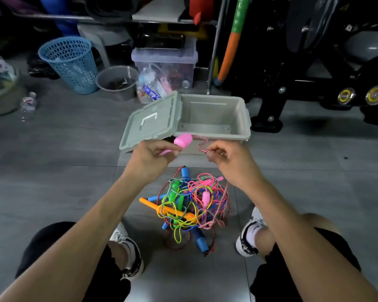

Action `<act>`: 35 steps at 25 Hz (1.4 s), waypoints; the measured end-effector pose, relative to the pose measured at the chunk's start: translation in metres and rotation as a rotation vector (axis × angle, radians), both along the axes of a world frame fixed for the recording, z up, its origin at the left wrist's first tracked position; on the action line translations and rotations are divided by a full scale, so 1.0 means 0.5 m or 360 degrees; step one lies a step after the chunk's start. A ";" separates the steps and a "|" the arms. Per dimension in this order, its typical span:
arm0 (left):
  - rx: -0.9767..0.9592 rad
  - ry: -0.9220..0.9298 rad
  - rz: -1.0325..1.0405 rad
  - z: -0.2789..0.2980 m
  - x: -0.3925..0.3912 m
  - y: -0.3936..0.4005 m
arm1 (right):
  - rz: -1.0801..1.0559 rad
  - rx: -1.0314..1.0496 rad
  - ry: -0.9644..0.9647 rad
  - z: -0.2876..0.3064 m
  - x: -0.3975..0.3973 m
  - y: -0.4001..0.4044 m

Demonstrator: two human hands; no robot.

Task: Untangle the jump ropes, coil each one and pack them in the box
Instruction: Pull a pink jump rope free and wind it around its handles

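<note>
A tangle of jump ropes (189, 205) lies on the grey tiled floor (63, 171), near the open box (214, 118). The left hand (153, 156) grips a pink handle (183, 140); the right hand (229, 159) pinches its cord (202, 147). A blue basket (71, 64) stands far left.

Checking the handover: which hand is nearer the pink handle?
Left. The left hand grips the pink handle itself; the right hand is off to its right, pinching the red-and-white rope.
</note>
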State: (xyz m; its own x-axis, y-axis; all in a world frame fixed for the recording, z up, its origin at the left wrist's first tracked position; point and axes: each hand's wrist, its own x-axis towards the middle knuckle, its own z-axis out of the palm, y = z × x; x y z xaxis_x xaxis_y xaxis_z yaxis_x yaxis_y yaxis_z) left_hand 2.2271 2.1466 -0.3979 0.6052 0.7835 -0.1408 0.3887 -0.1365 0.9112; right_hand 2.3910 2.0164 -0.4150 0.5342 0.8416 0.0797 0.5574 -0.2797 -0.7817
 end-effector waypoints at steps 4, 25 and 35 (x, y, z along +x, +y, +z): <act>0.0317 0.0067 -0.0261 -0.022 0.012 -0.031 | 0.0242 -0.0179 -0.0096 -0.006 0.014 0.012; 0.0156 0.0326 0.0246 -0.039 -0.030 0.019 | -0.0039 0.0421 0.0361 0.000 -0.008 -0.017; 0.0510 0.0063 -0.0331 -0.021 0.007 -0.047 | 0.0437 0.0007 -0.0116 -0.003 -0.018 -0.029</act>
State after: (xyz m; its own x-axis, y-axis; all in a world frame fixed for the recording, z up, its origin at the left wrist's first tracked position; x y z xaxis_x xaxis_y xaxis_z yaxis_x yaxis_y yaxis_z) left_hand 2.2304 2.1230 -0.4084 0.7550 0.6525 0.0648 0.3566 -0.4915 0.7945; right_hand 2.3819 2.0019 -0.4163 0.2788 0.9536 0.1134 0.6665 -0.1071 -0.7378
